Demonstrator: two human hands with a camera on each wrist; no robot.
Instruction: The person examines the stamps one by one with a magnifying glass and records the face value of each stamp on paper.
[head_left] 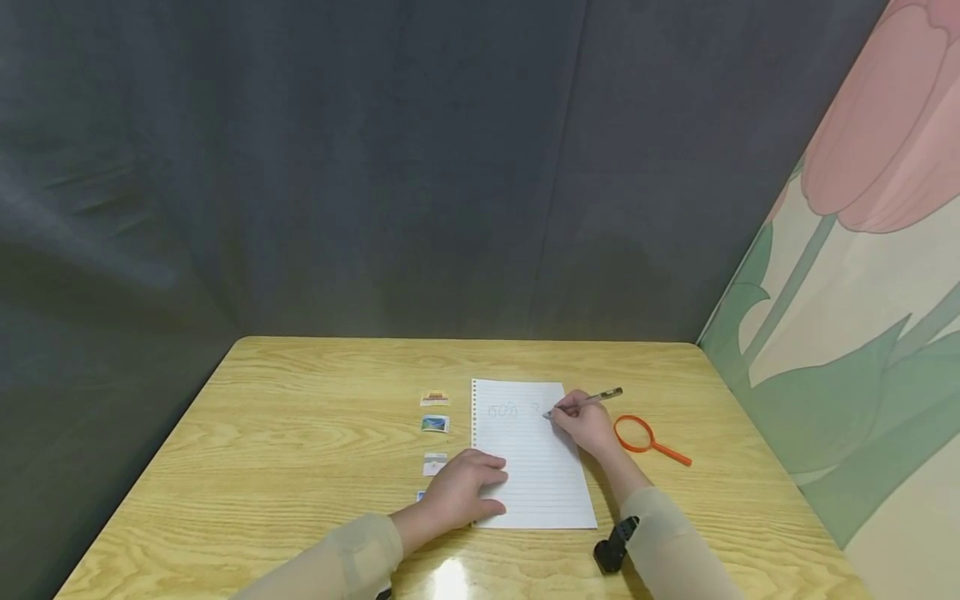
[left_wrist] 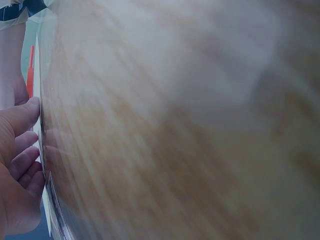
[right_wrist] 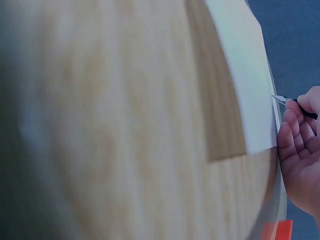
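Observation:
A white lined sheet of paper [head_left: 532, 475] with punched holes down its left edge lies on the table, with faint handwriting near its top. My right hand [head_left: 587, 427] holds a pen [head_left: 603, 395], its tip on the upper right of the sheet. In the right wrist view the pen's tip [right_wrist: 279, 99] meets the paper [right_wrist: 250, 85], with fingers and thumb around the barrel. My left hand [head_left: 463, 487] rests on the sheet's lower left edge, fingers spread. In the left wrist view the left hand [left_wrist: 20, 160] lies flat at the table surface.
Left of the sheet, small stamp-like pictures stand in a column: a yellow-red one [head_left: 434, 398], a blue-green one [head_left: 435, 423], a grey one [head_left: 434, 463] and one partly under the left hand. An orange magnifying glass [head_left: 654, 440] lies right of the sheet. A dark curtain [head_left: 405, 183] hangs behind the table.

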